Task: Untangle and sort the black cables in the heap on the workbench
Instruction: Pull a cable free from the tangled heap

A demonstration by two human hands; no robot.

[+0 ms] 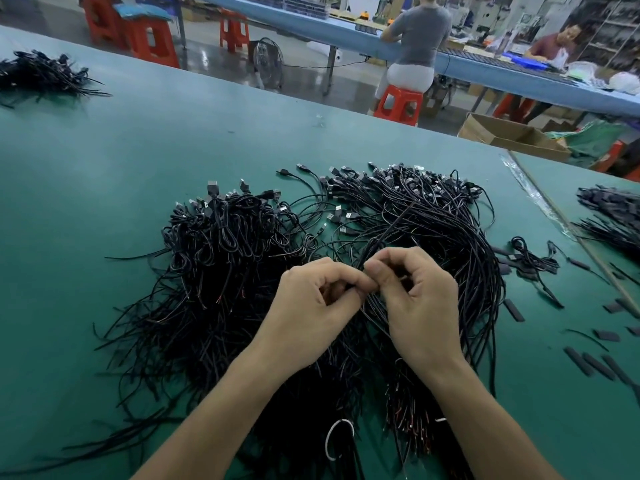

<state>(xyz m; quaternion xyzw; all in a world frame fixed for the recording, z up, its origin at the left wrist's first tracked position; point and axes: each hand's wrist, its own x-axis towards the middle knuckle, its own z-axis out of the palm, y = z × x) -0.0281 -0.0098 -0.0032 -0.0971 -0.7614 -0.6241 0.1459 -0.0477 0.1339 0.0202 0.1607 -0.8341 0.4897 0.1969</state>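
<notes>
White loop (337, 441): lying among bare wire ends between the forearms, at the near edge.
Left hand (311, 306): hovering over the heap, its fingers (346, 275) curling in, thumb and forefinger pinching a cable.
Right hand (415, 299): meeting the left one tip to tip, its fingers (377, 268) clenching on the same cable.
Cable (391, 226): running taut from the pinch up and away to the right.
Heap (221, 271): sprawling across the green surface (138, 150) under and around both hands, plugs pointing to the far side, loose ends pointing near.
Sleeves (588, 365): lying scattered as short black pieces right of the heap.
Side pile (609, 216): sitting at the right edge, well apart.
Far pile (41, 74): sitting at the far left, well apart.
Person (415, 39): sitting on a red stool (398, 105) at a blue bench beyond, back turned.
Box (512, 136): standing open on the floor past the far edge.
</notes>
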